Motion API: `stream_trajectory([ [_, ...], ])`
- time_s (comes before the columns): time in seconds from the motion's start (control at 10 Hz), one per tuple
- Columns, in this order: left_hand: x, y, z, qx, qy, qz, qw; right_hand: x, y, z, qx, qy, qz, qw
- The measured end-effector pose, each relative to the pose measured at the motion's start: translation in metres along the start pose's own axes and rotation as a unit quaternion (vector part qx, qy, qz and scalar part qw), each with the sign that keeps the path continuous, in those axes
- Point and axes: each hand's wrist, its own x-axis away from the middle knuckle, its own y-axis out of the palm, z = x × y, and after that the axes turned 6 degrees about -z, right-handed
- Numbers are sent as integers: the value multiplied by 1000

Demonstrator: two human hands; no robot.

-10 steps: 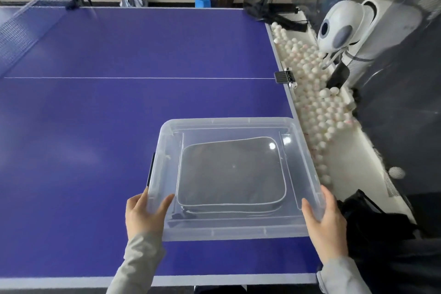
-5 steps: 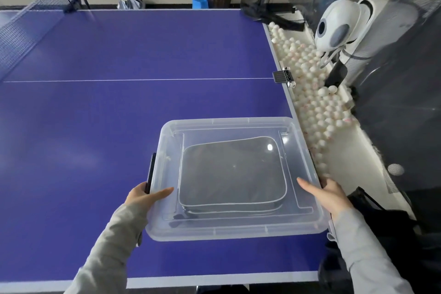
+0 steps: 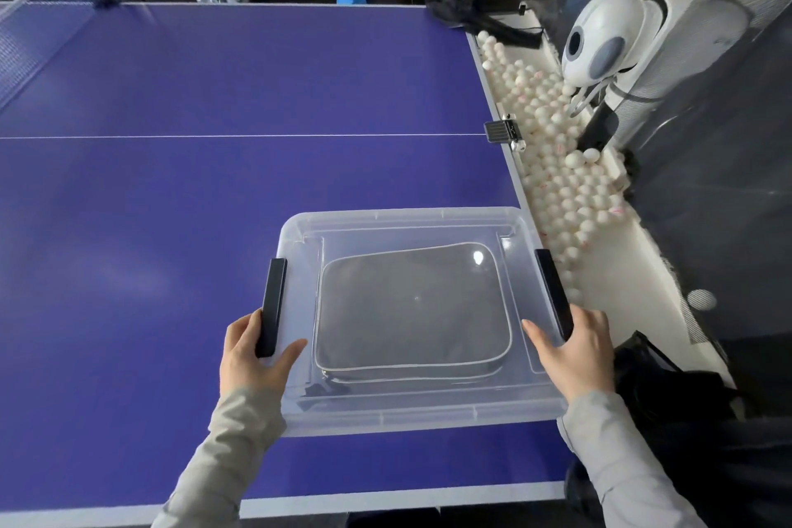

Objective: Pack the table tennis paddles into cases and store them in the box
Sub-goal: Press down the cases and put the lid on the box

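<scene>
Box (image 3: 420,420) shut, side clips coming up.
The grey case (image 3: 413,309) lies flat inside, on the table (image 3: 214,99) near its right edge. A second ago both hands pressed the lid (image 3: 403,223); now the left hand (image 3: 253,360) curls round the left clip (image 3: 272,304) and the right hand (image 3: 574,352) round the right clip (image 3: 553,296). Latching looks like the final step.

A lidded clear box (image 3: 420,412) sits on the blue table (image 3: 193,193).
</scene>
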Motion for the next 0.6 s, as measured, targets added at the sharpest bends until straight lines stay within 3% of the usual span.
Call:
stream_trajectory([
  [0.5,-5,-7,-3,126,-78,-81,986,2,-11,-3,-26,24,-47,998],
  [0.6,-8,-17,4,42,-60,-65,995,4,-18,-14,-12,-16,-11,1000],
])
